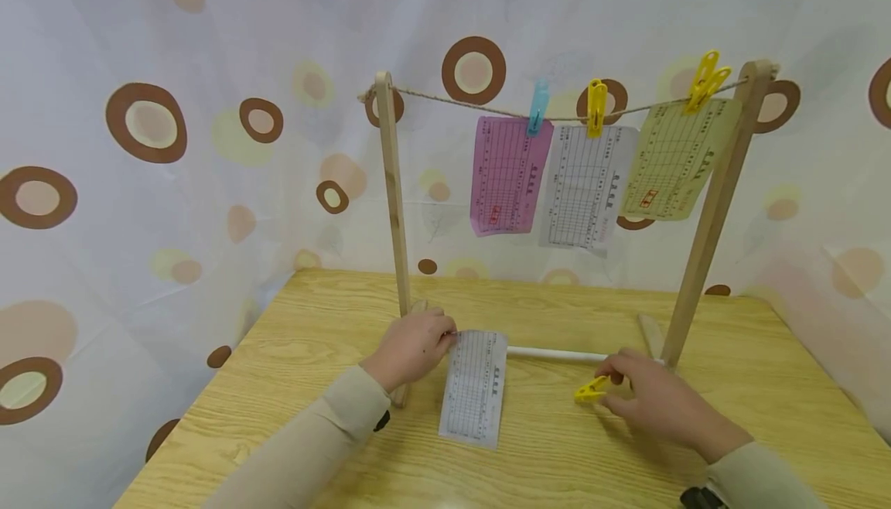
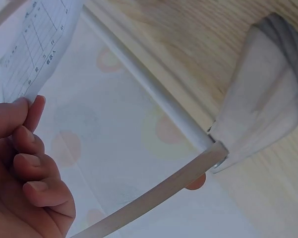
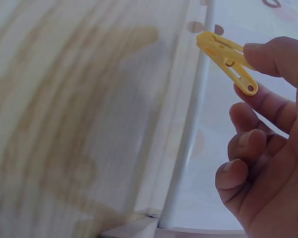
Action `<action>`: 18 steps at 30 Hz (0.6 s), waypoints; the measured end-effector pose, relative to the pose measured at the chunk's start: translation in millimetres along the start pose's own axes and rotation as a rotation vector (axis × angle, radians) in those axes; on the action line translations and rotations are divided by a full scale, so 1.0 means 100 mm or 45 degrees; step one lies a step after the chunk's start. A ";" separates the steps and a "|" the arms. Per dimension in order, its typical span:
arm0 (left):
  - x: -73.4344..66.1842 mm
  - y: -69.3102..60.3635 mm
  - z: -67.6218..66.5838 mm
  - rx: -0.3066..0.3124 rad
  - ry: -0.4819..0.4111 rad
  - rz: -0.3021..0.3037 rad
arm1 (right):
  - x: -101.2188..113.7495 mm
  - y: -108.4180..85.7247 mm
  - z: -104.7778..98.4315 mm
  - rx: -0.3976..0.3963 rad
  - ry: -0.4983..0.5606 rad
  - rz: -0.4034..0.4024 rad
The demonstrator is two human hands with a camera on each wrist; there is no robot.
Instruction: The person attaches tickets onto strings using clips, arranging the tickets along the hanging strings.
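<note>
Between thumb and forefinger, my left hand [image 1: 418, 345] pinches a white printed slip [image 1: 475, 389] by its upper left corner; the slip hangs over the table in front of the rack. The left wrist view shows the same pinch on the paper [image 2: 37, 49]. On the right, my right hand [image 1: 657, 397] holds a yellow clothespin [image 1: 590, 391] by its two handles, thumb on one and forefinger on the other. Up on the twine [image 1: 459, 104] hang a pink slip [image 1: 508, 176] under a blue clothespin [image 1: 538, 107], a white slip [image 1: 585, 184] and a yellow-green slip [image 1: 678, 161], each under a yellow clothespin [image 1: 596, 107].
Two wooden posts [image 1: 393, 199] carry the twine, joined low down by a white rod [image 1: 557, 353]. Wooden feet [image 1: 651, 335] spread on the wood-grain table [image 1: 334, 300]. A curtain with brown circles [image 1: 209, 52] hangs behind. The twine's left stretch bears no slip.
</note>
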State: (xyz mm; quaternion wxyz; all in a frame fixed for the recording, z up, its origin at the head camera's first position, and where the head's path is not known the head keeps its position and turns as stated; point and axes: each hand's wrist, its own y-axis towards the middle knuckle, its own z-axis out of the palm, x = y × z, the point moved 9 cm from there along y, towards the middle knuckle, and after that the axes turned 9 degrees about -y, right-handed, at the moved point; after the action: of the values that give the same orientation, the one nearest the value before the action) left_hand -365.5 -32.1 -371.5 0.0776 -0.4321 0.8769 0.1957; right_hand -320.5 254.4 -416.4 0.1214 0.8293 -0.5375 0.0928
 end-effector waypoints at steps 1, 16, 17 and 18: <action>-0.01 0.00 -0.01 -0.003 0.005 0.005 | 0.00 0.00 -0.02 -0.002 -0.005 0.001; -0.16 0.03 -0.34 -0.075 0.055 0.088 | 0.32 0.09 -0.53 -0.141 -0.114 -0.101; -0.17 0.03 -0.37 -0.086 0.065 0.100 | 0.35 0.10 -0.57 -0.146 -0.123 -0.109; -0.19 0.03 -0.40 -0.099 0.077 0.112 | 0.39 0.10 -0.61 -0.154 -0.136 -0.117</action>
State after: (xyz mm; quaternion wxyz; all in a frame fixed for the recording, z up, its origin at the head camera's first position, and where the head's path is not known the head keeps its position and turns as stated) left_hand -355.1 -32.9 -328.5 0.0256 -0.4017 0.8887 0.2197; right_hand -315.4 235.1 -346.0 0.1464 0.8480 -0.5093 0.0102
